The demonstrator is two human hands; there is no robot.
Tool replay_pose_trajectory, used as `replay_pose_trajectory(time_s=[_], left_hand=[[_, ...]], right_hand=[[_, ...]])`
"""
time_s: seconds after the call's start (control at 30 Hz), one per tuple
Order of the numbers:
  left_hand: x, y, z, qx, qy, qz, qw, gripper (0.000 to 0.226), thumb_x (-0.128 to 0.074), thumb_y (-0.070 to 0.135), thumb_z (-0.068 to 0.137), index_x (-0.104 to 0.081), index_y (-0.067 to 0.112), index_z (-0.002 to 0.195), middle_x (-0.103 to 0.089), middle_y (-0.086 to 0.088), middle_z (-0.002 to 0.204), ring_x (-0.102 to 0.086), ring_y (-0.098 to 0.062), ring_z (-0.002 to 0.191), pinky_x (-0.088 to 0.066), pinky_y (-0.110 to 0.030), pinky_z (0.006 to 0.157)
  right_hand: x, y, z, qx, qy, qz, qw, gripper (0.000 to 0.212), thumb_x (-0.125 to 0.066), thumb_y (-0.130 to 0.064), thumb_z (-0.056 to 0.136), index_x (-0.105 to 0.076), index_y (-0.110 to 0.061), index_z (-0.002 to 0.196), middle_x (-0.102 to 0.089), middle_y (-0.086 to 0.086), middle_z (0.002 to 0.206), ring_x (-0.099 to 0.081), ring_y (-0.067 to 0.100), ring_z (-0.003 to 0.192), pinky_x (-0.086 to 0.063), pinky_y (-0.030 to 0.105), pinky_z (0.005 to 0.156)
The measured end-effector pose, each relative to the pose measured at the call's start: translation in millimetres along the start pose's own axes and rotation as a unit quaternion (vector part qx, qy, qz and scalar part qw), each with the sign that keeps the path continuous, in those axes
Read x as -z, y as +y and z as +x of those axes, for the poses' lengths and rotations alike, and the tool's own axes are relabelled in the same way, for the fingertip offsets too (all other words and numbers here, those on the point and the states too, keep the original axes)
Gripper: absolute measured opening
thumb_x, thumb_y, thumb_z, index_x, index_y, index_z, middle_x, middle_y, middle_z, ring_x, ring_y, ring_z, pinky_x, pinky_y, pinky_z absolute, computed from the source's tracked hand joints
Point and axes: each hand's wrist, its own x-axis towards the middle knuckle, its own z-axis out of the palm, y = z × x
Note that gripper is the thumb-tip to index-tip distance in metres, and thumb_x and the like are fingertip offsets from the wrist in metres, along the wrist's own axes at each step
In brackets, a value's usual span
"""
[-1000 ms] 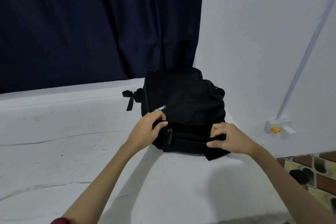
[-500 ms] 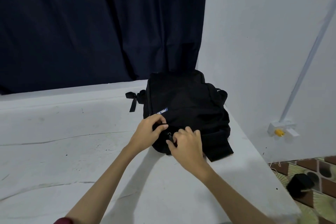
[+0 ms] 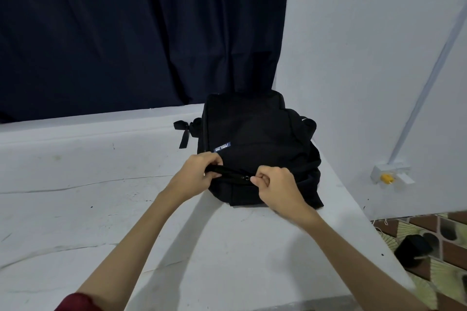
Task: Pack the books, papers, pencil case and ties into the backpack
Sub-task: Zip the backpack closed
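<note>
A black backpack (image 3: 255, 139) with a small blue label lies flat on the white table (image 3: 101, 209), near the table's far right corner. My left hand (image 3: 197, 174) grips the near left edge of the backpack's fabric by the zipper line. My right hand (image 3: 274, 182) is curled beside it and pinches the zipper pull (image 3: 245, 178) at the backpack's near edge. No books, papers, pencil case or ties are in sight.
A dark blue curtain (image 3: 126, 33) hangs behind the table. A white wall (image 3: 379, 58) stands close on the right with a small white fitting and yellow part (image 3: 386, 177). Below the table's right edge are patterned floor tiles and a black object (image 3: 412, 250).
My right hand left the backpack's right corner, moved left to the zipper and now pinches the pull. My left hand kept its hold on the left edge.
</note>
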Motion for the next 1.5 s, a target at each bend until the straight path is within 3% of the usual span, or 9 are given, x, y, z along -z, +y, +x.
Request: replay_pose_trajectory(time_s=[0.13, 0.27, 0.4, 0.57, 0.73, 1.1, 1.27, 1.4, 1.5], left_hand=[[11.2, -7.2, -3.7, -0.005, 0.031, -0.004, 0.999, 0.02, -0.066, -0.008, 0.078, -0.06, 0.011, 0.08, -0.06, 0.003, 0.077, -0.056, -0.011, 0.071, -0.049, -0.028, 0.071], [17.9, -20.2, -7.7, 0.007, 0.035, -0.001, 0.999, 0.024, -0.067, -0.009, 0.077, -0.059, 0.013, 0.078, -0.06, 0.008, 0.074, -0.055, -0.005, 0.072, -0.046, -0.02, 0.068], [18.7, -8.8, 4.7, 0.042, -0.072, -0.007, 0.997, 0.049, -0.065, -0.008, 0.076, -0.05, 0.038, 0.072, -0.056, 0.007, 0.076, -0.051, -0.007, 0.068, -0.043, -0.017, 0.066], [2.3, 53.8, 38.6, -0.035, -0.071, -0.024, 0.997, 0.016, -0.072, 0.026, 0.081, -0.061, 0.028, 0.094, -0.053, 0.011, 0.09, -0.054, -0.006, 0.083, -0.045, -0.021, 0.078], [-64.1, 112.1, 73.2, -0.105, -0.069, 0.134, 0.983, 0.038, -0.055, 0.049, 0.09, -0.056, 0.02, 0.114, -0.054, 0.004, 0.109, -0.054, -0.013, 0.1, -0.045, -0.031, 0.077], [-86.9, 104.8, 91.8, -0.088, -0.108, -0.035, 0.99, 0.02, -0.057, 0.013, 0.09, -0.043, 0.015, 0.077, -0.047, 0.006, 0.076, -0.042, -0.013, 0.077, -0.035, -0.027, 0.072], [-66.9, 99.8, 102.4, -0.052, -0.083, -0.067, 0.993, 0.02, -0.062, 0.025, 0.089, -0.05, 0.017, 0.077, -0.059, 0.0, 0.072, -0.049, -0.012, 0.062, -0.039, -0.026, 0.059], [-84.2, 113.2, 100.4, -0.069, -0.069, 0.069, 0.993, 0.032, -0.06, 0.046, 0.088, -0.051, 0.015, 0.086, -0.057, 0.002, 0.082, -0.055, -0.017, 0.079, -0.033, -0.027, 0.066], [-97.5, 118.2, 102.2, -0.028, -0.085, 0.005, 0.996, 0.027, -0.064, 0.034, 0.088, -0.05, 0.013, 0.078, -0.054, 0.001, 0.07, -0.055, -0.02, 0.072, -0.038, -0.028, 0.062]], right_hand=[[21.5, 7.5, 2.0, -0.006, 0.001, -0.011, 1.0, 0.029, -0.064, -0.016, 0.087, -0.05, -0.011, 0.063, -0.036, -0.006, 0.041, -0.044, 0.01, 0.045, -0.035, 0.014, 0.052], [65.9, 48.8, -0.5, -0.1, 0.038, -0.066, 0.992, 0.038, -0.063, -0.014, 0.088, -0.043, -0.021, 0.057, -0.043, -0.006, 0.049, -0.042, 0.018, 0.055, -0.03, 0.028, 0.058], [106.7, 81.4, -3.1, -0.119, 0.071, -0.099, 0.985, 0.026, -0.063, -0.015, 0.089, -0.053, -0.013, 0.065, -0.042, -0.004, 0.048, -0.04, 0.013, 0.051, -0.031, 0.02, 0.051], [100.2, 82.9, 8.5, -0.072, 0.056, -0.128, 0.988, 0.015, -0.059, -0.015, 0.091, -0.062, -0.006, 0.08, -0.045, -0.007, 0.05, -0.043, 0.016, 0.053, -0.033, 0.03, 0.059], [92.8, 82.9, 12.0, -0.053, 0.079, -0.121, 0.988, 0.013, -0.059, -0.013, 0.091, -0.063, -0.004, 0.082, -0.061, 0.009, 0.07, -0.047, 0.022, 0.064, -0.03, 0.029, 0.06], [96.2, 98.1, 34.0, -0.047, 0.064, -0.154, 0.985, 0.015, -0.06, -0.021, 0.091, -0.066, -0.009, 0.085, -0.058, 0.001, 0.068, -0.044, 0.016, 0.065, -0.026, 0.025, 0.064], [106.1, 83.6, 56.8, -0.032, 0.061, -0.11, 0.992, 0.009, -0.064, -0.019, 0.088, -0.066, -0.015, 0.079, -0.06, 0.001, 0.073, -0.047, 0.017, 0.064, -0.032, 0.027, 0.068], [124.3, 87.1, 50.3, -0.023, -0.029, -0.081, 0.996, 0.013, -0.064, -0.011, 0.087, -0.063, -0.012, 0.074, -0.058, 0.008, 0.07, -0.051, 0.025, 0.07, -0.039, 0.035, 0.072], [125.3, 106.3, 48.0, -0.042, -0.03, -0.143, 0.988, 0.013, -0.061, -0.017, 0.089, -0.062, -0.012, 0.077, -0.052, -0.002, 0.067, -0.049, 0.02, 0.068, -0.035, 0.032, 0.072]])
